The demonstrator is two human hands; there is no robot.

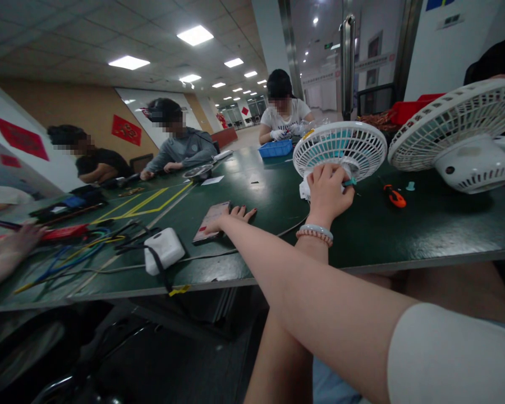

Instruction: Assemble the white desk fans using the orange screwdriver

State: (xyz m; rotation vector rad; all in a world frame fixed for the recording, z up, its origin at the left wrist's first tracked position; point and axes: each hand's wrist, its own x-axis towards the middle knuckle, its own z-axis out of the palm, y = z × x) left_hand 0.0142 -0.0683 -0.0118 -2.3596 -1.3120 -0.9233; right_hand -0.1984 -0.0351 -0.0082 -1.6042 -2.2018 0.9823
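My two arms cross in front of me. My left hand (329,189), with bracelets at its wrist, is closed around the rear part of a small white fan (309,151) with a round grille and teal blades. A teal piece (350,182) shows beside its fingers; whether the hand grips it I cannot tell. To the left, my right hand (231,217) lies with fingers spread on the table, its thumb side over a flat, phone-like rectangle (212,216).
On the green table (261,191) lie an orange-handled screwdriver (394,196), a teal knob-like piece (410,186), a white adapter-like box (164,249) and loose wires (73,261). A larger white fan (471,160) stands right. Across sits a person with a blue basket (275,148); other people sit left.
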